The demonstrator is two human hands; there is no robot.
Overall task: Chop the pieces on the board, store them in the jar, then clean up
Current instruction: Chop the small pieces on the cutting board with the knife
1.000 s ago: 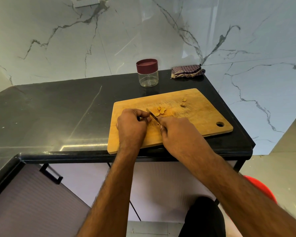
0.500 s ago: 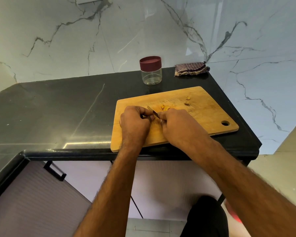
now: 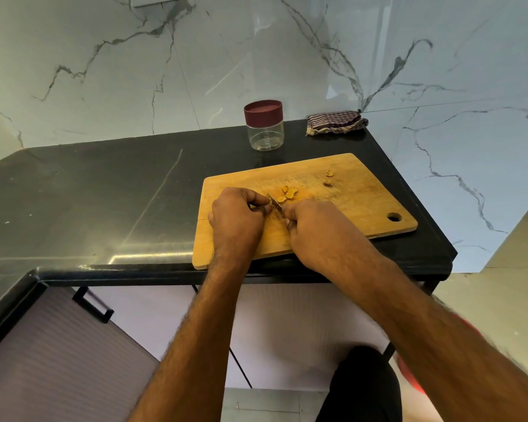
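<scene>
A wooden cutting board (image 3: 357,205) lies at the front right of the black counter. Several yellow cut pieces (image 3: 288,192) sit near its middle, and two more small pieces (image 3: 328,179) lie further right. My right hand (image 3: 313,229) grips a small knife (image 3: 275,204), its blade pointing up-left between my hands. My left hand (image 3: 237,217) has its fingers curled and pinches a small piece against the board right beside the blade; the piece itself is mostly hidden. A clear jar (image 3: 265,125) with a maroon lid stands closed behind the board.
A folded striped cloth (image 3: 336,122) lies at the counter's back right corner against the marble wall. The black counter (image 3: 104,196) stretches left of the board. The board's near edge is at the counter's front edge. Below left is a cabinet handle (image 3: 92,306).
The camera view shifted a little. Both hands stay close together at the board's left half, the knife working next to the left fingertips with only small movement.
</scene>
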